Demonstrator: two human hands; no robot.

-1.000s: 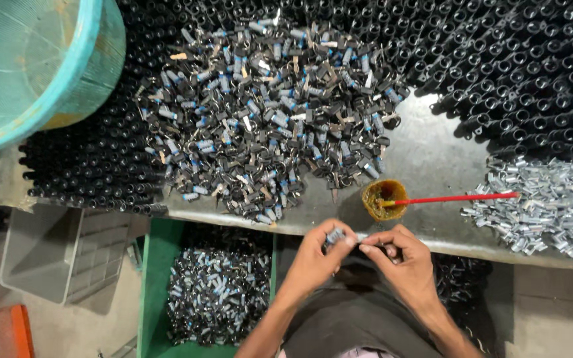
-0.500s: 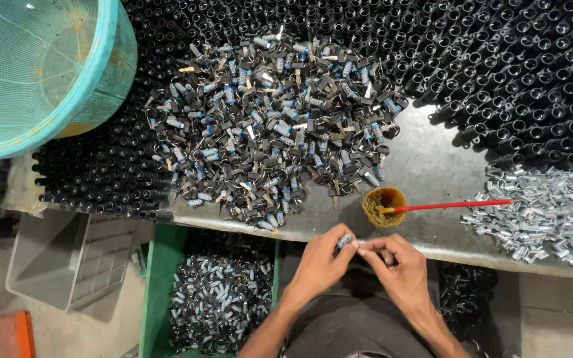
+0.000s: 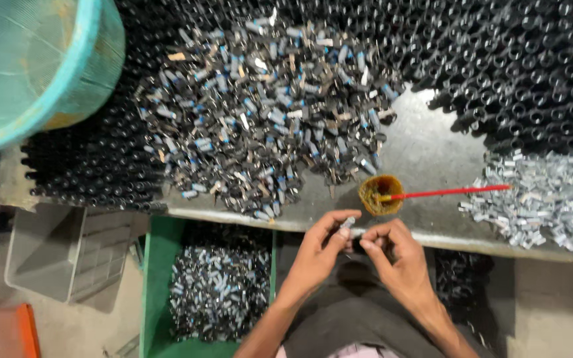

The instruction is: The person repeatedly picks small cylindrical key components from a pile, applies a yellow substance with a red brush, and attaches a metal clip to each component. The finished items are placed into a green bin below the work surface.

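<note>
Between the two hands, just at the near edge of the bench, sits a small grey part [image 3: 347, 223] with a pale tip. The left hand [image 3: 319, 248] pinches it between thumb and fingertips, the other fingers curled in. The right hand [image 3: 392, 255] meets it from the other side, fingers bent close together and tips touching the same spot; whether it grips the same part or a second piece I cannot tell, since its fingers hide that.

Just beyond the hands, on the bench [image 3: 426, 146], stands a small yellow-brown cup [image 3: 379, 194] with a red stick [image 3: 452, 192] resting in it, the stick lying out to the right. The stick's far end reaches a heap of shiny silver clips [image 3: 545, 192] on the right. A large mound of grey pieces with blue and white ends [image 3: 266, 113] covers the bench's middle. Black tubes [image 3: 532, 59] are packed along the back and right, and more stand at the left [image 3: 87, 172].

Below the bench, left of the hands, a green crate [image 3: 157, 278] holds more grey pieces. A teal basket [image 3: 34, 66] fills the upper left corner, and a grey tray [image 3: 61, 252] lies on the floor.
</note>
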